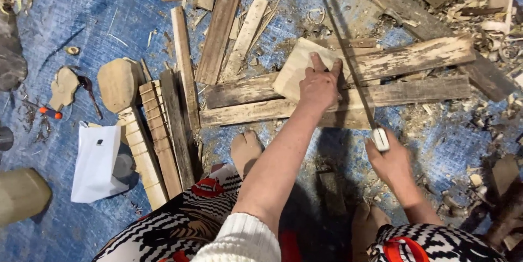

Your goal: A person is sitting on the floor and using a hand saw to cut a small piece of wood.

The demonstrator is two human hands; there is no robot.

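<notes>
Blue tarp (pixel 109 22): pale, flat wood pc (pixel 297 68) under left hand (pixel 318 87).

A white, flat paper bag (pixel 97 161) lies on the blue floor covering (pixel 65 229) at the lower left, just left of the notched wooden strips (pixel 150 147). It is roughly rectangular, slightly crumpled, with one small dark mark near its top. No signs or screens show anywhere else.
</notes>
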